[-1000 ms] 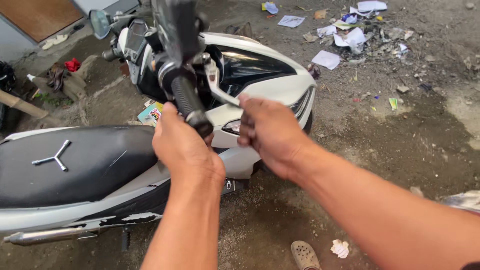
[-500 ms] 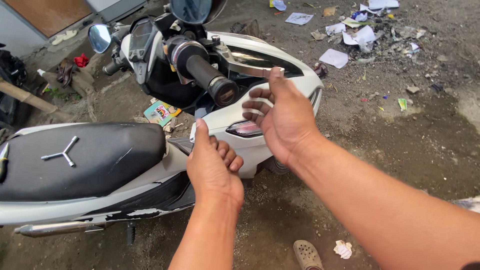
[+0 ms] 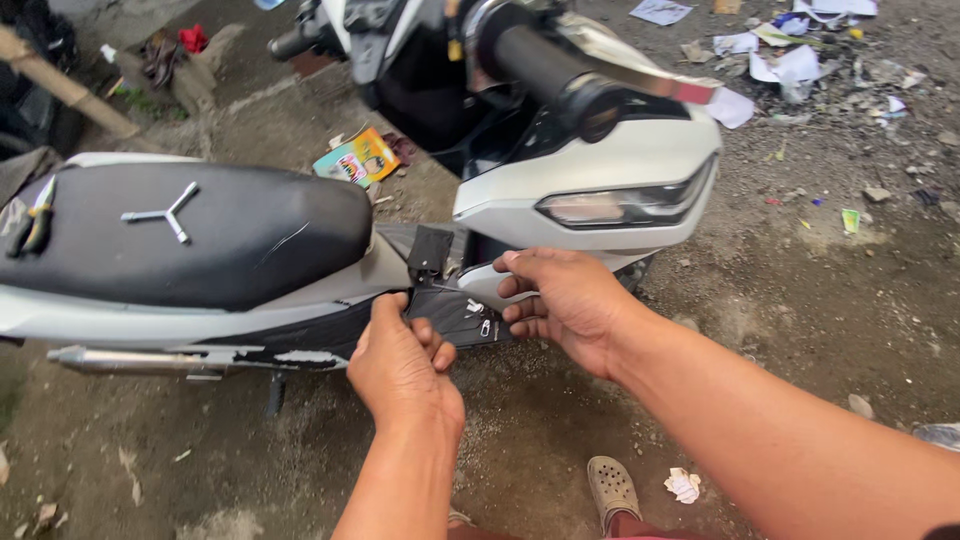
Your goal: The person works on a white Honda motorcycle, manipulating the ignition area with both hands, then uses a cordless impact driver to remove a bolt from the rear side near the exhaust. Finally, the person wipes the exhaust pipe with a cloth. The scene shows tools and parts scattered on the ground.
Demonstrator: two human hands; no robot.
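Both hands work the scooter's black side panel (image 3: pixel 450 315) below the seat (image 3: pixel 200 235): left hand (image 3: pixel 400 365) pinches its lower edge, right hand (image 3: pixel 565 305) grips its front end at three o'clock, nearer.

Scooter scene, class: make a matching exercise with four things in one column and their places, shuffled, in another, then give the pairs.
Things:
1. Three-way wrench
2. Pliers
3. Crumpled paper
4. Left hand

Places:
A. on the ground beside the sandal
B. at the black side panel below the seat
C. middle of the black seat
D. rear end of the seat

Pairs: 1-C, 2-D, 3-A, 4-B
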